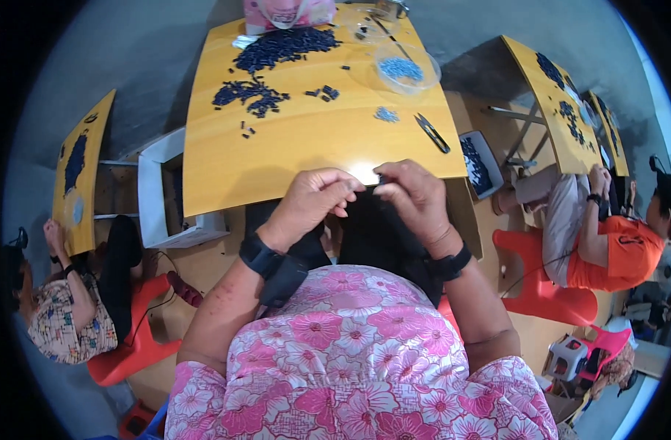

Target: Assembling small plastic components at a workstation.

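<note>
Both hands are close together at the front edge of the yellow table. My right hand pinches a small black piece between thumb and forefinger. Opposite it, my left hand is closed in a pinch, its fingertips pointing at that piece; whatever they hold is too small to make out. On the tabletop beyond lie a large heap of small black pieces, a looser group of them, and a little pile of light blue bits. More blue bits fill part of a clear round dish.
Black thread snips lie near the table's right edge. A pink bag stands at the back. Below right is a white bin of black pieces; a white box stands at left. People sit at side tables, one in an orange shirt.
</note>
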### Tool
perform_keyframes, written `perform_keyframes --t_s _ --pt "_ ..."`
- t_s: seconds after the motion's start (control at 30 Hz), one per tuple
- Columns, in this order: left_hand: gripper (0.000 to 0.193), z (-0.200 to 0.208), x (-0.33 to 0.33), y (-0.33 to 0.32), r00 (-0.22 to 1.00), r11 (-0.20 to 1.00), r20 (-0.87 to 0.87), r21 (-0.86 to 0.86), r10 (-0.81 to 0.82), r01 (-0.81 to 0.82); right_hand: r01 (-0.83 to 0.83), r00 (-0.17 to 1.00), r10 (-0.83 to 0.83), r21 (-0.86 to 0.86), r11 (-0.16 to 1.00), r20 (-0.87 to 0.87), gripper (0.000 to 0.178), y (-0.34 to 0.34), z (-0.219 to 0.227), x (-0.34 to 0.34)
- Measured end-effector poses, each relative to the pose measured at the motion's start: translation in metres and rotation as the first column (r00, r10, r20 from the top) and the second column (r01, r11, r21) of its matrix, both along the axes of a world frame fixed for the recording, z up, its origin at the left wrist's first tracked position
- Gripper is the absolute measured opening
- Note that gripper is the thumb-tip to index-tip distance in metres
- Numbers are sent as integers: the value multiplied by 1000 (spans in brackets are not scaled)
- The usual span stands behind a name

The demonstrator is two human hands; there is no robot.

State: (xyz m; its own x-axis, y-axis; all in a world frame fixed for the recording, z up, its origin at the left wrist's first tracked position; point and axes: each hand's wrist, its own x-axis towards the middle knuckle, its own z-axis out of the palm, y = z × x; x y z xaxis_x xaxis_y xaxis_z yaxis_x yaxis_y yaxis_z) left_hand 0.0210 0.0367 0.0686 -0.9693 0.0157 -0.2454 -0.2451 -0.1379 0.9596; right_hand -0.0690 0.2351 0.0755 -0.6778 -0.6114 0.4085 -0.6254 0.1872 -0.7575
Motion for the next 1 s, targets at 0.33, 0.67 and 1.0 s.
perform_keyframes --t_s 0.33,0.67,1.0 --pt "26 5 -7 44 999 959 -42 282 0 12 181 702 110 -325 928 704 11 15 -5 23" --pt "13 0 -2 31 969 975 -137 117 204 -188 289 542 193 -397 871 818 16 -5 -11 31" --pt "22 0 -1 29 969 950 -51 218 240 -224 271 600 149 -375 886 786 21 -9 -13 33"
